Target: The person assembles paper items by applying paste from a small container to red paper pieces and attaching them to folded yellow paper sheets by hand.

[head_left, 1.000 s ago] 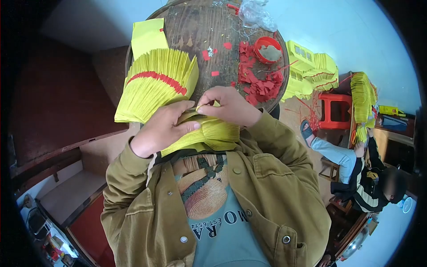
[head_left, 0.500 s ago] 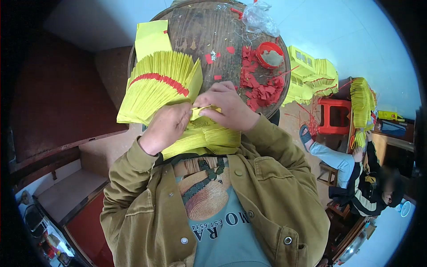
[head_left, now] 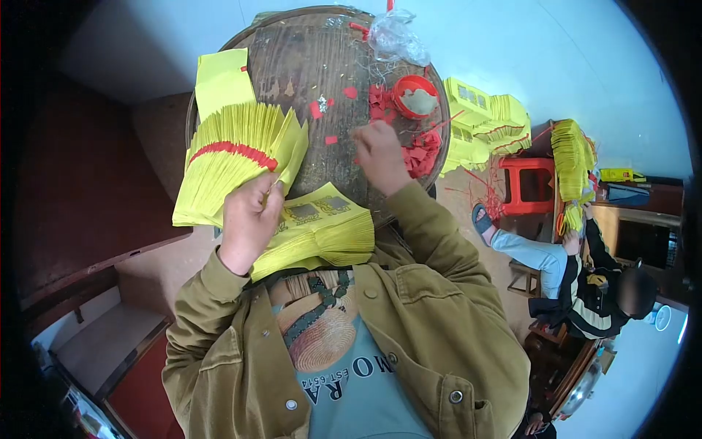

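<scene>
My left hand [head_left: 250,216] is closed at the near right edge of a fanned stack of yellow folded papers [head_left: 219,175], pinching a yellow paper. A band of red paper tabs [head_left: 227,148] runs across that stack. My right hand [head_left: 384,155] is over the tabletop beside a heap of red paper pieces [head_left: 420,157]. Its fingers are curled together, slightly blurred, and what they hold cannot be made out. Between my forearms, against my body, lies a second stack of yellow papers [head_left: 344,238], printed with grey squares.
On the round wooden table [head_left: 307,66] are a red bowl [head_left: 401,95] of greyish paste, a clear plastic bag [head_left: 398,40] and flat yellow paper [head_left: 223,77]. To the right are more yellow stacks [head_left: 504,110], a red stool [head_left: 526,186] and a seated person [head_left: 596,293].
My right hand has left the yellow paper and moved up over the table near the red pieces. My left hand has shifted to the fanned stack's edge. The whole view has moved slightly.
</scene>
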